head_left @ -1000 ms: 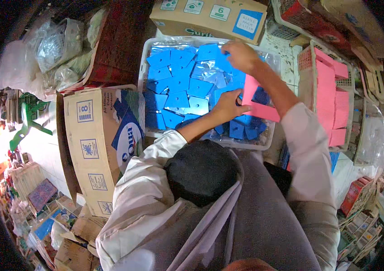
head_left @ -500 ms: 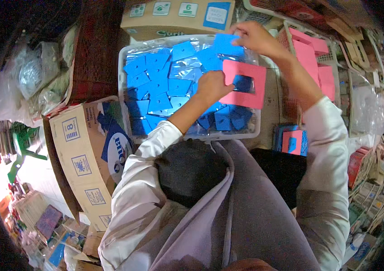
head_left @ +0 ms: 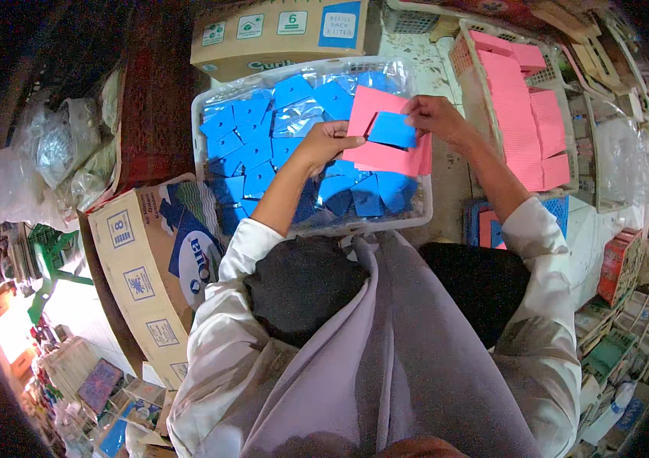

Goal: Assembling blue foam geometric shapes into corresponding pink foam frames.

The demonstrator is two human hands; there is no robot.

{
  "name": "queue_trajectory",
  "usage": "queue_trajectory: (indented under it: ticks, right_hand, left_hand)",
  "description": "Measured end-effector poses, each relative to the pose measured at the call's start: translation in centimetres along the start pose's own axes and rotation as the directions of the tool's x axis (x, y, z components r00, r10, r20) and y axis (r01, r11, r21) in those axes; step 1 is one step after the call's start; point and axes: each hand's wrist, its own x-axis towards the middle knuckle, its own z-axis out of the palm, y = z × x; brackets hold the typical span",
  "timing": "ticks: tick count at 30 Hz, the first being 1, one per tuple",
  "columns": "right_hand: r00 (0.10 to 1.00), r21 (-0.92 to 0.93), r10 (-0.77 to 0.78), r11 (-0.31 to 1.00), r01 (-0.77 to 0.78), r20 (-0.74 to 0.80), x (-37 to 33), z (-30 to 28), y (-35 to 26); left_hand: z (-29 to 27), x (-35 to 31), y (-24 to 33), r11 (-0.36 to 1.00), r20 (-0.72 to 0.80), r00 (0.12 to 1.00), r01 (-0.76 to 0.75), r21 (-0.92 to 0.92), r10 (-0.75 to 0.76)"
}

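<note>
My left hand (head_left: 324,146) grips the left edge of a pink foam-like sheet (head_left: 369,107) with a rectangular cut-out, thumb on top. Another pink edge shows beneath it, so there is more than one layer. A blue rectangular piece (head_left: 392,130) lies slightly tilted over the cut-out, with dark gaps along its sides. The fingers of my right hand (head_left: 437,120) pinch its upper right corner. Both hands are above a white plastic crate (head_left: 201,156) holding many blue pieces (head_left: 292,91), several with a small hole, and some clear plastic wrapping.
Right of the crate stands a basket of stacked pink sheets (head_left: 514,122). A blue tray (head_left: 558,215) is partly hidden by my right forearm. Cardboard boxes stand behind the crate (head_left: 263,46) and at its left (head_left: 130,259). Clear plastic bags (head_left: 57,137) lie far left.
My right hand has come down and nearer from the crate's far edge, carrying the blue piece onto the pink sheet's cut-out. My left hand and the sheet have shifted slightly left.
</note>
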Motion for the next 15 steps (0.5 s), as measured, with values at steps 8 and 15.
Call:
queue_trajectory:
  ticks: [8,15]
  right_hand:
    - [0.997,0.005,0.007,1.0,-0.007,-0.071,-0.4,1.6,-0.4]
    - [0.942,-0.387,-0.258,0.908,0.161,-0.214,-1.3,2.9,0.0]
  left_hand:
    - [0.6,0.3,-1.0,0.996,-0.052,0.999,-0.019,-0.086,0.014]
    - [1.3,0.4,-1.5,0.997,-0.119,0.992,-0.047,-0.062,0.039]
